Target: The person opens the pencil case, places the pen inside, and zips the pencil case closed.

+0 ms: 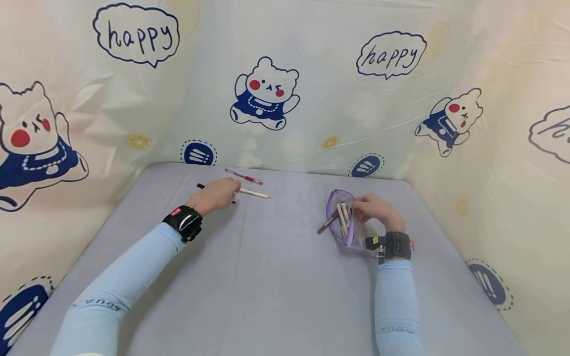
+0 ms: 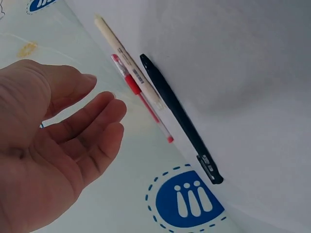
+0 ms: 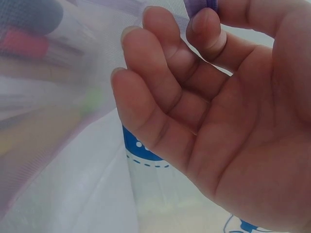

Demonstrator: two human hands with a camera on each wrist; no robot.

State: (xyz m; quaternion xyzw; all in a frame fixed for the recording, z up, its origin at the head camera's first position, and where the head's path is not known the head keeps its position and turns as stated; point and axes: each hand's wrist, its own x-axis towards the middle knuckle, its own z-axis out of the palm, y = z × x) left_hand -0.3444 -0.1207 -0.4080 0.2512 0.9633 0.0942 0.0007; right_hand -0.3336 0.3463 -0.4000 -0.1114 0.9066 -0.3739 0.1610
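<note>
My left hand [image 1: 216, 194] hovers over a few pens at the back left of the table, its fingers loosely bent with nothing between them. Below it lie a cream pen [image 1: 256, 193] and a black pen [image 2: 177, 114], mostly hidden by the hand in the head view. A clear pen with a red grip [image 1: 244, 176] lies just behind them. On the right, my right hand [image 1: 377, 208] pinches the purple edge of a see-through mesh pencil case [image 1: 351, 235] between thumb and index finger. Several pens fill the case, and a brown pen [image 1: 326, 223] sticks out of its opening.
A grey cloth covers the table [image 1: 276, 277]. Behind and beside it hangs a pale printed curtain [image 1: 325, 94] with cartoon bears. Dark camera straps [image 1: 184, 222] sit on both wrists.
</note>
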